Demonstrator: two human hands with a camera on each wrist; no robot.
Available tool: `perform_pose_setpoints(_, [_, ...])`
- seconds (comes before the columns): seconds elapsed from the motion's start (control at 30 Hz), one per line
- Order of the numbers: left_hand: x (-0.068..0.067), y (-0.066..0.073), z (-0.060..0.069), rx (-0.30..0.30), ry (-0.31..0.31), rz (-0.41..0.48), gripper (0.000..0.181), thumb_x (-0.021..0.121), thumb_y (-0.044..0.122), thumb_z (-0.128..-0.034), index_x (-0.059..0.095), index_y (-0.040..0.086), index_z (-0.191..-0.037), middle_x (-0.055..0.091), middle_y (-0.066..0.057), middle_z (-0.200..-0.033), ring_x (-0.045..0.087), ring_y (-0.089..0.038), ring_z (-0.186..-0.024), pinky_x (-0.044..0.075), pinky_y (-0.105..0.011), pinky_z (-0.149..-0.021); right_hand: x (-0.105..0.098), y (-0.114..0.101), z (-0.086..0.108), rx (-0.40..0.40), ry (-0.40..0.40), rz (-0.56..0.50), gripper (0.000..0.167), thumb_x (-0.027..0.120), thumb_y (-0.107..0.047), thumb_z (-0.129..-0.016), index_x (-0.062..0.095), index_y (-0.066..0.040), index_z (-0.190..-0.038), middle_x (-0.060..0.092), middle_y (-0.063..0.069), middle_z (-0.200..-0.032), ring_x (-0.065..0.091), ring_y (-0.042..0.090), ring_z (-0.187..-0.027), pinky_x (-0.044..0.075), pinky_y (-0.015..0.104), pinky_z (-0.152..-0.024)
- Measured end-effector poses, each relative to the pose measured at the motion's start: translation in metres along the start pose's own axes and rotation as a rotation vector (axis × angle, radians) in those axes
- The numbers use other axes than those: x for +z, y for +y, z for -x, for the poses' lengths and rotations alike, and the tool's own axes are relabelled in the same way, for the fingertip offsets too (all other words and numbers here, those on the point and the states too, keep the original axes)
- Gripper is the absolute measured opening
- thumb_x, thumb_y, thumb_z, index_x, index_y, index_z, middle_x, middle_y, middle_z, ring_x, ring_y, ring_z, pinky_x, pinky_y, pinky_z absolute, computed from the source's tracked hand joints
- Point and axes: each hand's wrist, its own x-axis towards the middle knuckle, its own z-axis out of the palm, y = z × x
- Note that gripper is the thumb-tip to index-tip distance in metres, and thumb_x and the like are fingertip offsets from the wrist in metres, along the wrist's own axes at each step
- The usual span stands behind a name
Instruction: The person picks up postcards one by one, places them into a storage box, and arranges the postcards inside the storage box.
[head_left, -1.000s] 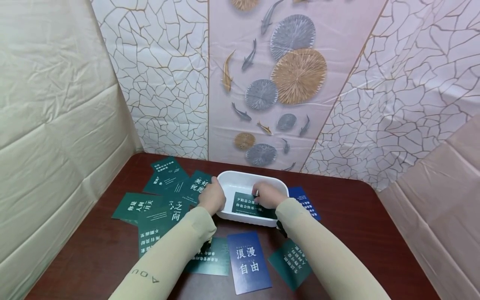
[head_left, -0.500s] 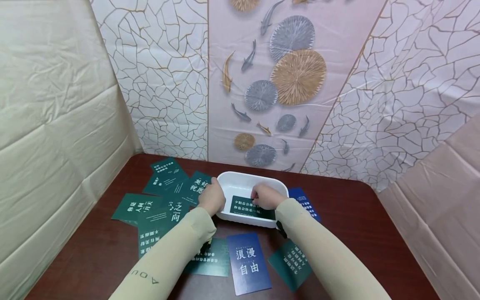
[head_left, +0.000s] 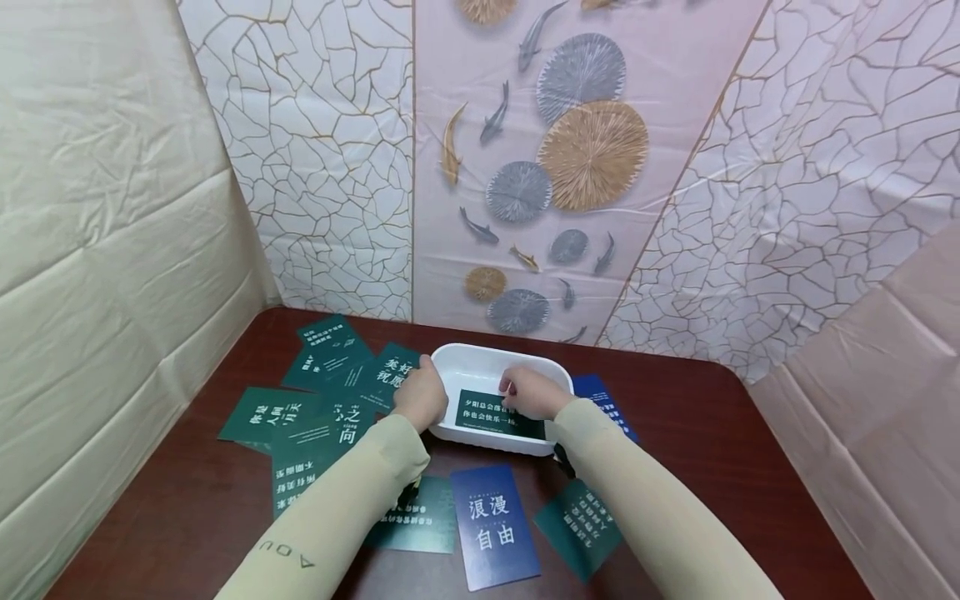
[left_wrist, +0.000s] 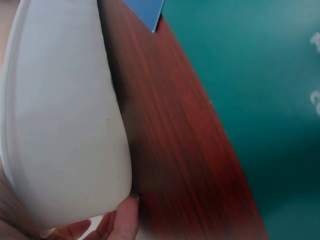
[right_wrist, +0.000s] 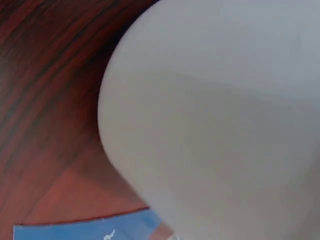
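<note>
A white plastic tray (head_left: 498, 352) stands near the back of the table, and a green printed card (head_left: 483, 412) lies in its front part. My left hand (head_left: 422, 393) grips the tray's left end. In the left wrist view, its fingers (left_wrist: 127, 220) curl round the outside of the white tray (left_wrist: 65, 115). My right hand (head_left: 534, 393) reaches inside the tray with curled fingers, pinching the card near its back right edge; the fingertips are partly hidden. The tray's wall (right_wrist: 210, 125) fills most of the right wrist view, where my right hand's fingers do not show.
Several green cards (head_left: 296, 454) overlap to the left of the tray. A blue card (head_left: 495, 525) lies in front, with a green card (head_left: 579, 529) to its right. Another blue card (head_left: 603, 404) sits beside the tray's right end. Fabric walls surround the dark red table (head_left: 697, 467).
The card in the tray has shifted slightly left and toward the front, and my right hand has moved slightly left with it. My left hand keeps its grip on the tray.
</note>
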Motion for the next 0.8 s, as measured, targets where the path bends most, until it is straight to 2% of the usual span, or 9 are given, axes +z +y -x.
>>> perform_pose_setpoints(0.23, [-0.001, 0.000, 0.000, 0.004, -0.004, 0.004, 0.066, 0.067, 0.008, -0.0857, 0.029, -0.003, -0.139, 0.057, -0.023, -0.102, 0.061, -0.033, -0.085, 0.051, -0.051, -0.074, -0.032, 0.017, 0.015, 0.039, 0.138, -0.121, 0.025, 0.064, -0.020, -0.095, 0.062, -0.011, -0.118, 0.063, 0.005, -0.106, 0.060, 0.021, -0.098, 0.049, 0.041, -0.084])
perform_pose_setpoints(0.43, [0.000, -0.001, 0.000, 0.009, -0.005, 0.003, 0.061, 0.066, 0.008, -0.0861, 0.031, -0.002, -0.135, 0.057, -0.021, -0.098, 0.061, -0.032, -0.082, 0.051, -0.050, -0.071, -0.056, 0.053, 0.036, 0.143, 0.290, -0.209, 0.035, 0.059, -0.025, -0.098, 0.055, -0.008, -0.128, 0.060, 0.012, -0.113, 0.057, 0.029, -0.103, 0.048, 0.045, -0.085])
perform_pose_setpoints(0.53, [0.001, -0.001, -0.001, 0.013, -0.003, 0.003, 0.062, 0.066, 0.009, -0.0865, 0.031, -0.002, -0.136, 0.056, -0.021, -0.097, 0.060, -0.032, -0.082, 0.051, -0.050, -0.071, -0.057, 0.075, 0.047, 0.206, 0.314, -0.229, 0.040, 0.059, -0.027, -0.098, 0.050, -0.006, -0.131, 0.057, 0.015, -0.117, 0.056, 0.032, -0.106, 0.048, 0.047, -0.087])
perform_pose_setpoints(0.67, [0.002, -0.002, -0.002, 0.012, -0.003, 0.000, 0.064, 0.066, 0.010, -0.0867, 0.029, -0.002, -0.138, 0.056, -0.021, -0.098, 0.060, -0.032, -0.082, 0.051, -0.050, -0.072, -0.051, 0.101, 0.059, 0.269, 0.299, -0.220, 0.048, 0.060, -0.031, -0.097, 0.045, -0.004, -0.133, 0.055, 0.020, -0.122, 0.054, 0.036, -0.110, 0.047, 0.051, -0.089])
perform_pose_setpoints(0.8, [0.002, -0.003, -0.002, 0.014, -0.004, -0.002, 0.064, 0.066, 0.009, -0.0862, 0.029, -0.002, -0.137, 0.056, -0.020, -0.096, 0.060, -0.031, -0.080, 0.051, -0.049, -0.070, -0.046, 0.114, 0.069, 0.312, 0.283, -0.203, 0.054, 0.062, -0.032, -0.096, 0.043, 0.000, -0.134, 0.053, 0.026, -0.125, 0.053, 0.041, -0.111, 0.047, 0.054, -0.088])
